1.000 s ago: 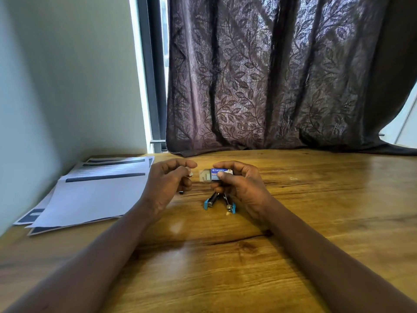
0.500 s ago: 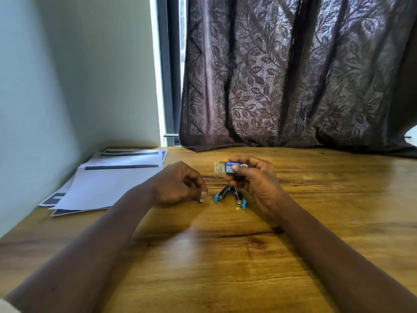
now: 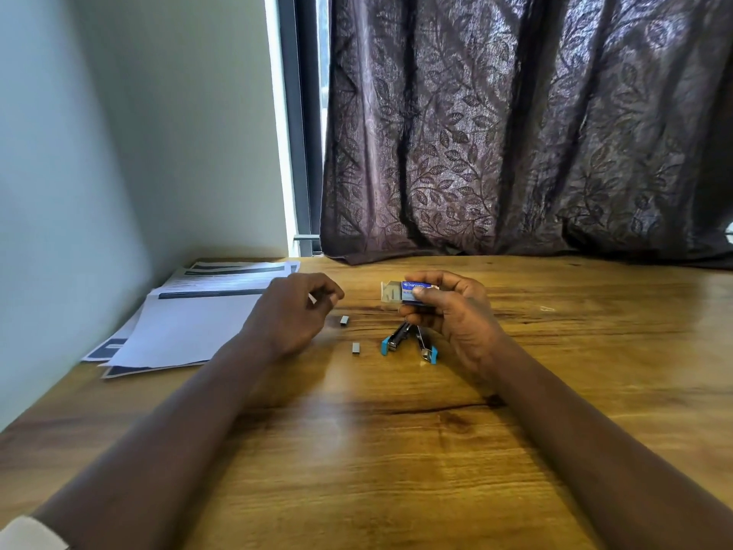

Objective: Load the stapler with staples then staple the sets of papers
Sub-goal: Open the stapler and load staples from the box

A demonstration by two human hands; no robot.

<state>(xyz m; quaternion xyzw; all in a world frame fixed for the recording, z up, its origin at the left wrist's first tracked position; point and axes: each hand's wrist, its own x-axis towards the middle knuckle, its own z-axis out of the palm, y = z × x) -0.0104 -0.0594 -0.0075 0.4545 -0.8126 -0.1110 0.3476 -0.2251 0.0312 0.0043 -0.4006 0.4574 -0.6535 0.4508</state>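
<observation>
Over table (image 3: 396,450), R hand (image 3: 456,313) pinches staple box (image 3: 408,298); L hand (image 3: 289,311) hovers loosely curled, empty

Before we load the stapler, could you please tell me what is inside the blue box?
The blue box in the right hand has its pale tray slid out leftward, showing what look like grey staples. The sleeve and the fingers cover the rest.

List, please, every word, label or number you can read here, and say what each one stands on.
"kangaro": brand on the blue box held in the right hand; the thumb covers part of it.
Smaller print on the box: too blurred to read.
Papers: dark bars and print, too small to read.
Stapler: no text visible.
</observation>
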